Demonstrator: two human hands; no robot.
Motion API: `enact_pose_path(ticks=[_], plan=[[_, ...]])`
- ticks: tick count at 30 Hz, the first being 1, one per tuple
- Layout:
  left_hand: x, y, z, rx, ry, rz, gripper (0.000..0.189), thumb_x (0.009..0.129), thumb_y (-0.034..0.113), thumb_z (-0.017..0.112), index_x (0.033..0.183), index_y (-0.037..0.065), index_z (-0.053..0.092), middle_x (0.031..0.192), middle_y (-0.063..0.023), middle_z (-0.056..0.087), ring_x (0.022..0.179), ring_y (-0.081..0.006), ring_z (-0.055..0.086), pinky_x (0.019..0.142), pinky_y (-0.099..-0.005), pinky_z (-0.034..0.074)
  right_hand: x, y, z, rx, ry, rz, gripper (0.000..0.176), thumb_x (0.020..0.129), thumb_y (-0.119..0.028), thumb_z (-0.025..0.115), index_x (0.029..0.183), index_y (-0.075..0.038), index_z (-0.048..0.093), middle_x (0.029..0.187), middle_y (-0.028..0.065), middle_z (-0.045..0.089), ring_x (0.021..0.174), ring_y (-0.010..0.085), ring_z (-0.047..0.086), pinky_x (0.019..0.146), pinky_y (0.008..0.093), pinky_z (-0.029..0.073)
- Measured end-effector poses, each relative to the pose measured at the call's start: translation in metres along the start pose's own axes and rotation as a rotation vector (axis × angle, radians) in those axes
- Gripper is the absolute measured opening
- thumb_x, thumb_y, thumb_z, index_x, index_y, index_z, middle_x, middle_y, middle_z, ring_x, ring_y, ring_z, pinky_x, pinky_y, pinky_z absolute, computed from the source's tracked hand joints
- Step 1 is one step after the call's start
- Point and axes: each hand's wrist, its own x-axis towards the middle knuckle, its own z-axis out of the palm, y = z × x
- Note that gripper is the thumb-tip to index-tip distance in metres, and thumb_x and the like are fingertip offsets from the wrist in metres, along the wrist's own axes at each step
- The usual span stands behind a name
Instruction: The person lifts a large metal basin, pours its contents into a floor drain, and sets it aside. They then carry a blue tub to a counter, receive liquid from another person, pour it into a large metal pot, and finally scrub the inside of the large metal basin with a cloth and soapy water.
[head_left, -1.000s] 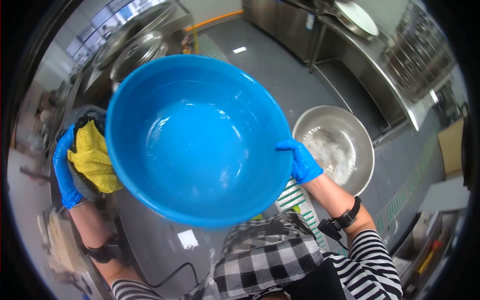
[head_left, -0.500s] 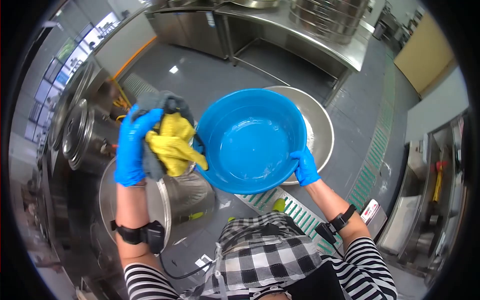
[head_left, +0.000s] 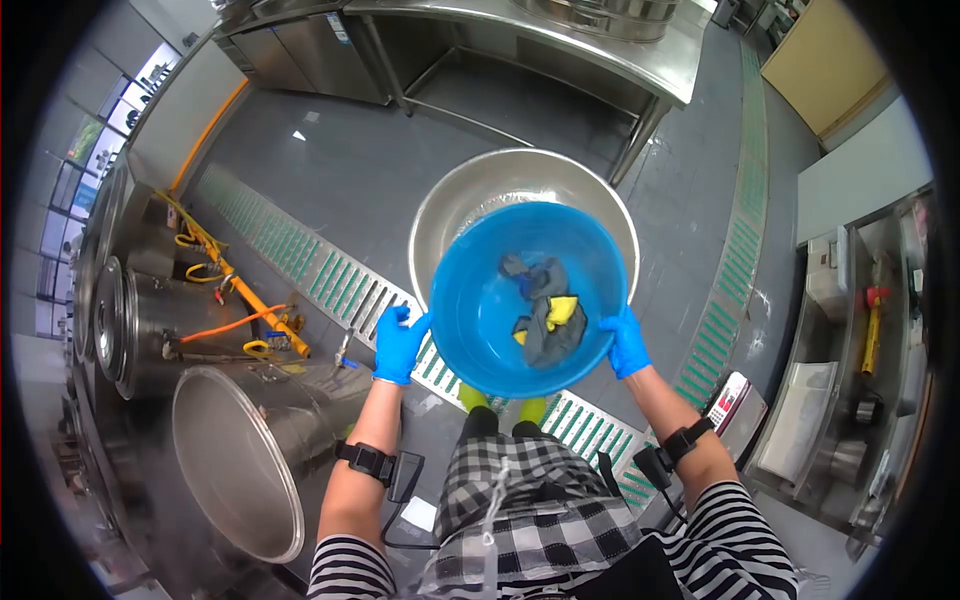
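Observation:
A blue plastic basin (head_left: 470, 290) hangs in front of me, overlapping a wide steel bowl (head_left: 440, 205) behind it. Grey and yellow cloths (head_left: 550, 335) lie bunched inside the basin. My right hand (head_left: 626, 343), in a blue glove, grips the basin's right rim. At the left rim is my left hand (head_left: 400, 345), also gloved in blue, with its fingers bent and slightly apart; it holds no cloth, and its fingertips are beside or touching the rim.
A large steel pot (head_left: 285, 480) lies at the lower left, near yellow gas pipes (head_left: 240, 285). Floor drain grates (head_left: 340, 280) run beneath. A steel table (head_left: 600, 50) stands ahead, and shelving (head_left: 840, 370) on the right.
The cloths have left my left hand and now lie in the basin. My left hand has moved right and down to the basin's left side. More of the steel bowl shows.

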Motion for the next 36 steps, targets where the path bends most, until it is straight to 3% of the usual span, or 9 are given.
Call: enact_pose_path(ticks=[4,5,8,10,19,22,29,31,36], plan=[[0.03,-0.034,0.026,-0.054,-0.239,-0.422,0.089,0.06,0.047,0.068,0.121,-0.004,0.027,0.107,-0.0164,0.046,0.091,-0.0243,0.05,0.069,-0.0299,0.045,0.009,0.006,-0.021,-0.009,-0.059,0.105,0.06,0.06,0.007,0.046,0.118,-0.001,0.035,0.106,0.0129,0.048,0.093,0.0241,0.051,0.079,0.0345,0.045],[0.032,-0.029,0.038,-0.179,-0.204,-0.449,0.07,0.063,0.032,0.07,0.111,-0.007,0.038,0.087,-0.0162,0.056,0.075,-0.0195,0.054,0.068,-0.0294,0.045,0.014,0.009,-0.026,0.014,-0.099,0.144,0.061,0.06,0.007,0.046,0.119,-0.001,0.034,0.107,0.0129,0.048,0.094,0.0238,0.05,0.08,0.0349,0.045],[0.07,-0.084,0.061,-0.356,-0.423,-0.412,0.056,0.068,0.023,0.063,0.113,-0.002,0.041,0.101,-0.0143,0.052,0.088,-0.0237,0.053,0.071,-0.0325,0.046,0.034,0.028,-0.034,-0.01,-0.128,0.213,0.056,0.065,0.002,0.052,0.118,-0.002,0.036,0.103,0.0104,0.051,0.093,0.021,0.052,0.08,0.0322,0.044],[0.086,-0.104,0.07,-0.907,-0.314,-0.436,0.028,0.063,-0.001,0.055,0.091,-0.002,0.055,0.085,-0.0117,0.058,0.076,-0.0225,0.056,0.068,-0.0308,0.047,0.061,0.053,-0.046,-0.071,-0.09,0.231,0.057,0.069,-0.005,0.054,0.121,-0.004,0.033,0.103,0.0106,0.051,0.091,0.0206,0.052,0.079,0.0318,0.044],[0.205,-0.172,0.153,-0.93,-0.03,-0.121,0.039,0.059,-0.004,0.047,0.098,0.0,0.051,0.088,-0.0094,0.055,0.077,-0.021,0.054,0.069,-0.0297,0.046,0.171,0.187,-0.147,-0.895,0.016,0.509,0.07,0.075,-0.036,0.057,0.13,-0.014,0.021,0.107,0.0098,0.048,0.089,0.0198,0.049,0.073,0.0341,0.042],[0.252,-0.201,0.196,-0.824,0.094,-0.015,0.036,0.059,-0.004,0.047,0.095,0.0,0.052,0.083,-0.0075,0.055,0.071,-0.0179,0.052,0.064,-0.0271,0.044,0.22,0.225,-0.14,-0.909,0.004,0.424,0.07,0.073,-0.036,0.059,0.129,-0.015,0.023,0.121,0.0144,0.039,0.109,0.025,0.041,0.081,0.0356,0.04],[0.302,-0.232,0.248,-0.719,0.046,0.147,0.024,0.062,-0.005,0.048,0.084,-0.001,0.055,0.072,-0.0031,0.055,0.062,-0.012,0.05,0.057,-0.0231,0.042,0.376,0.296,-0.089,-1.077,-0.326,-0.092,0.072,0.07,-0.027,0.063,0.128,-0.012,0.025,0.124,0.0169,0.034,0.107,0.0278,0.042,0.089,0.033,0.035],[0.29,-0.217,0.252,-0.753,0.037,0.177,0.025,0.062,-0.006,0.048,0.085,0.0,0.055,0.072,-0.0035,0.055,0.062,-0.0119,0.05,0.058,-0.0231,0.042,0.412,0.326,-0.077,-1.252,-0.416,-0.509,0.077,0.065,-0.03,0.066,0.128,-0.012,0.026,0.124,0.0186,0.034,0.106,0.03,0.043,0.089,0.0339,0.035],[0.278,-0.216,0.259,-0.814,-0.056,0.207,0.021,0.062,-0.004,0.048,0.082,-0.001,0.054,0.073,-0.0039,0.054,0.063,-0.0118,0.05,0.059,-0.0235,0.042,0.425,0.365,-0.066,-1.28,-0.112,-0.487,0.065,0.061,-0.024,0.065,0.118,-0.009,0.039,0.114,0.0201,0.042,0.101,0.032,0.045,0.085,0.0359,0.038]])
